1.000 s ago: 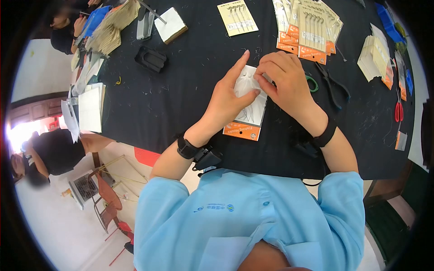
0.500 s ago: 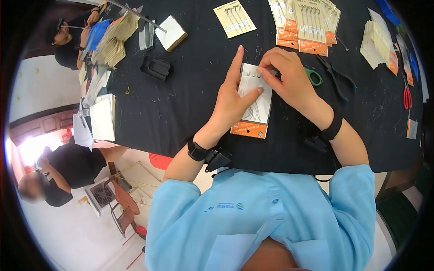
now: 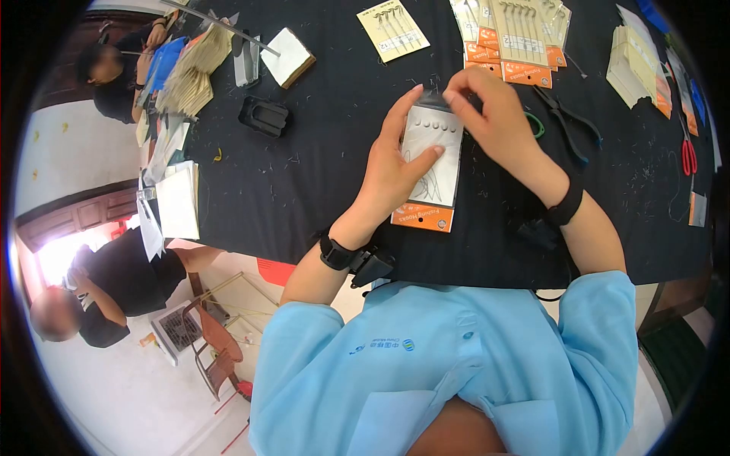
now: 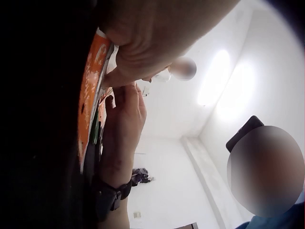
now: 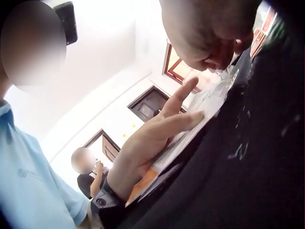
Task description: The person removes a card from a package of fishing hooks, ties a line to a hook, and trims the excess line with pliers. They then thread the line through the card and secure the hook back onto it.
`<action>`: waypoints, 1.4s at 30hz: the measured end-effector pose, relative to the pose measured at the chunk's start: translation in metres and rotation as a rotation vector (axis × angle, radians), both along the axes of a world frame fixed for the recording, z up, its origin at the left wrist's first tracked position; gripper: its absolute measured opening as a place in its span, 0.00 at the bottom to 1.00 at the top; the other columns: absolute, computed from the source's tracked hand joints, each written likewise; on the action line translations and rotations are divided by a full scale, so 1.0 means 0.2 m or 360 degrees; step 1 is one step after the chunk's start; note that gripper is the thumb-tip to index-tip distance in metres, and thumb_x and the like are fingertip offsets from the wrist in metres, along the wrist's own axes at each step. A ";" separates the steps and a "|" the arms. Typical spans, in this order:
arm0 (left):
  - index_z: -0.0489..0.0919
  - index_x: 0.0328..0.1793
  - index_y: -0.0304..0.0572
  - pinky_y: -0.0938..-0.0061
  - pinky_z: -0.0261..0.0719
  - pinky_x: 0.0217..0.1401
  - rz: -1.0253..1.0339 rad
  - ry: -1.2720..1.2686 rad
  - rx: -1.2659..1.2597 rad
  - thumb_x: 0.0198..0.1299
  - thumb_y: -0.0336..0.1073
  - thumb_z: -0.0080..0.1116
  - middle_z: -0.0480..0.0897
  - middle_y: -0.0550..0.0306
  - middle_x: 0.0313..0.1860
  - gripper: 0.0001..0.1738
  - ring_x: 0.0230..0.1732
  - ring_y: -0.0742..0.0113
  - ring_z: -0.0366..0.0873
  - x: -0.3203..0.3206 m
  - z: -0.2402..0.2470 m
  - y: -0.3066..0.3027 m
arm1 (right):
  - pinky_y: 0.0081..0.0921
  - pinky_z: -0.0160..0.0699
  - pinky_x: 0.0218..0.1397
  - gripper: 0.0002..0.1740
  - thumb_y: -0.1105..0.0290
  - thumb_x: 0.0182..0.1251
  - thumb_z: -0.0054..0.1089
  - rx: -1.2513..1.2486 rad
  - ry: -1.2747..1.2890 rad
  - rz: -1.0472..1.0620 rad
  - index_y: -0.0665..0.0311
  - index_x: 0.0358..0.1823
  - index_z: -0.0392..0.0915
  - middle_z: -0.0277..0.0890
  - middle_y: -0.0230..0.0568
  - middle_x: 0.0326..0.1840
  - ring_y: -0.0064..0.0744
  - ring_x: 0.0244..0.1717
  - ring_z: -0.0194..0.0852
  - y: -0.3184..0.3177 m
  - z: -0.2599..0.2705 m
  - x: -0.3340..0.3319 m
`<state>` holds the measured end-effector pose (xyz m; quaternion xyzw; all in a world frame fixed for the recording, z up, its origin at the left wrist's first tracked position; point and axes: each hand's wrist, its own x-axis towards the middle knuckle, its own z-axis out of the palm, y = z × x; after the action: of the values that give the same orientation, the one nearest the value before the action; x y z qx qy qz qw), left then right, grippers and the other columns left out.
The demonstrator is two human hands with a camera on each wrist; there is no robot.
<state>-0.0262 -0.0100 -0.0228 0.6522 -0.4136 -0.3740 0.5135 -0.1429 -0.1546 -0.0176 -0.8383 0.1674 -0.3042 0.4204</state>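
Note:
A clear plastic fishing hook packet (image 3: 433,182) with an orange "Fishing Hooks" end lies in front of me in the head view. Inside is a white card with a row of small bumps along its far end and thin dark curved lines below. My left hand (image 3: 384,171) rests along the packet's left side, thumb pressed straight on its face and forefinger stretched past the far corner; its other fingers are hidden. At the far end, my right hand (image 3: 490,114) pinches the packet's clear plastic flap (image 3: 432,99) between thumb and forefinger.
Black pliers (image 3: 566,125) and a green loop handle (image 3: 537,125) lie right of the hands. Beyond are a stack of hook packets (image 3: 521,38) and a single hook card (image 3: 393,30). Left stand a black plastic holder (image 3: 264,115) and a white-topped block (image 3: 287,57). Red-handled scissors (image 3: 689,156) lie far right.
My right hand has moved away from the row of bumps to the packet's far end, uncovering the whole row and the clear flap. The left hand keeps its place on the packet.

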 end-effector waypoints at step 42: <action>0.55 0.72 0.40 0.75 0.81 0.45 0.0008 0.0415 -0.0153 0.53 0.20 0.59 0.75 0.49 0.52 0.40 0.47 0.69 0.79 0.01 0.02 -0.01 | 0.29 0.63 0.43 0.08 0.71 0.47 0.65 -0.0747 -0.0128 0.0161 0.58 0.28 0.75 0.72 0.30 0.32 0.31 0.37 0.69 0.08 -0.01 0.00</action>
<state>-0.0235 -0.0112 -0.0189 0.5738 -0.3591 -0.4340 0.5945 -0.1430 -0.1393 -0.0200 -0.9075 0.0329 -0.3465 0.2350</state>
